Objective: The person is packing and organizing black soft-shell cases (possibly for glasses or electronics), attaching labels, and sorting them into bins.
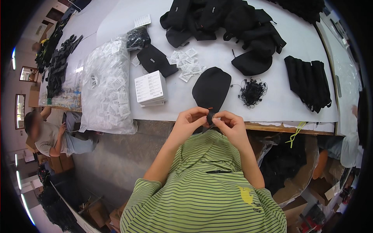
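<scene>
A black fabric pouch lies at the table's front edge, its wide rounded end away from me and its narrow end toward me. My left hand is closed in a pinch on that narrow end, where a small orange bit shows. Close against it, my right hand pinches at the same spot; a thin strand seems to be between its fingers, too small to make out for certain. Right of the pouch lies a tangle of thin black strings. White printed tags are heaped beyond it to the left.
A stack of white cards stands left, beside a large clear bag of tags. More black pouches pile up at the back; several others lie in a row at right. A person sits far left. An open carton is below the table.
</scene>
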